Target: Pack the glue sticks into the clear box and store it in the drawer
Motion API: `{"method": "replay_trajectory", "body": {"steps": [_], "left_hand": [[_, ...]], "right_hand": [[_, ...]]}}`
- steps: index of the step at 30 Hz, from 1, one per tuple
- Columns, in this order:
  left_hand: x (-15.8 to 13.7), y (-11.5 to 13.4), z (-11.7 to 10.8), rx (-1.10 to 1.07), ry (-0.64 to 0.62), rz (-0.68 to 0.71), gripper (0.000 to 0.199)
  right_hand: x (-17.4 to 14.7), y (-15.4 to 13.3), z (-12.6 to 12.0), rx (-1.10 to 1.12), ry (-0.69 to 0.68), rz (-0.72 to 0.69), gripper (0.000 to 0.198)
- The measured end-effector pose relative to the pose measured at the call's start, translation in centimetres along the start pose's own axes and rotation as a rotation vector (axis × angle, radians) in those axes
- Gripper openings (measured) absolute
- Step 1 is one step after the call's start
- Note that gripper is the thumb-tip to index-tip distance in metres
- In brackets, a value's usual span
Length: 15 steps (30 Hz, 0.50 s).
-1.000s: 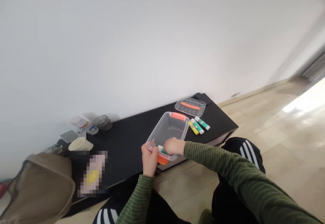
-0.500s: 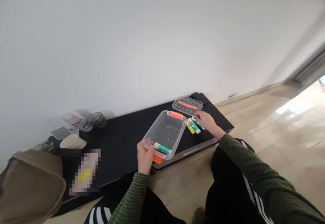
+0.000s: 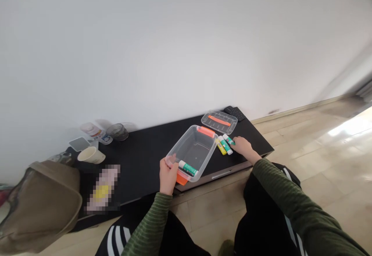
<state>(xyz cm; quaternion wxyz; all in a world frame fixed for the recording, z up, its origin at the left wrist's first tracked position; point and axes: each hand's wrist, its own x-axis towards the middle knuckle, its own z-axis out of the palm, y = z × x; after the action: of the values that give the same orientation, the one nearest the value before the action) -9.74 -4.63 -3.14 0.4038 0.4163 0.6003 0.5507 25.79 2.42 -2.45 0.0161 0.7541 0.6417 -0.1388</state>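
Note:
A clear plastic box (image 3: 194, 141) with orange clips is gripped at its near-left corner by my left hand (image 3: 168, 175), thumb over the rim. Inside, at the near end, lies a green and white glue stick (image 3: 188, 168). Just right of the box, a yellow glue stick (image 3: 221, 147) and a green and white glue stick (image 3: 226, 146) lie side by side. My right hand (image 3: 243, 147) has its fingers closed around the near end of another green glue stick (image 3: 229, 140) beside them. That stick appears to rest on the black table.
The box's clear lid (image 3: 219, 122) with an orange handle lies behind, near a black keypad-like object (image 3: 236, 112). Along the table's left are a glass (image 3: 117, 132), a white bottle (image 3: 97, 134), a paper cup (image 3: 91, 155) and a brown bag (image 3: 49, 205).
My right hand has shifted from the far end of the rightmost glue stick to its near end. The whole view has turned slightly left; my left hand keeps its hold on the box.

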Motion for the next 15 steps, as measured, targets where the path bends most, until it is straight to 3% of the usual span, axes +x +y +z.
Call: {"method": "replay_trajectory", "body": {"steps": [8,11,15], "left_hand": [[-0.1,0.7,0.5,-0.009,0.001,-0.011,0.03],[-0.1,0.5,0.5,-0.013,0.002,-0.003,0.031],[-0.1,0.3,0.5,-0.002,0.003,0.004,0.032]], "right_hand": [[-0.3,-0.1,-0.4,0.039,0.037,0.022,0.028],[-1.6,-0.4,-1.6,0.238,0.234,-0.023,0.026],[-4.5,-3.5,-4.3,0.549,0.519,-0.256,0.033]]}}
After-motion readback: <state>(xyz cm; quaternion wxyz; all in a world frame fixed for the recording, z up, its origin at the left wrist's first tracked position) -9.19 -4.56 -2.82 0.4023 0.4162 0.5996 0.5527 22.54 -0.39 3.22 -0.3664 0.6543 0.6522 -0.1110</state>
